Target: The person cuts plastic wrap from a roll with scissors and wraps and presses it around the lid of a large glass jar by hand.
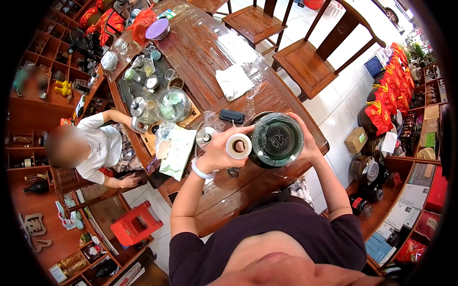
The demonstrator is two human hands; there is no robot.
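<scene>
Both of my hands are raised over the near edge of the wooden table. My left hand [222, 151] is wrapped round a roll of tape [238, 146] with a hollow core, and its fingers reach the side of a large dark green glass jar [277, 139]. The jar's round end, with a raised mark on it, faces me. My right hand [307, 143] holds the jar from the other side. Clear film clings round the jar. A metal-lidded pot [206, 137] and a black case [232, 116] are beyond my left hand.
Another person in a white shirt [101, 145] sits at the left, one hand by a glass kettle. A tea tray [125, 90] holds cups and a glass bowl [172, 104]. A white cloth [233, 82], chairs [305, 66] and a red stool [137, 223] are around.
</scene>
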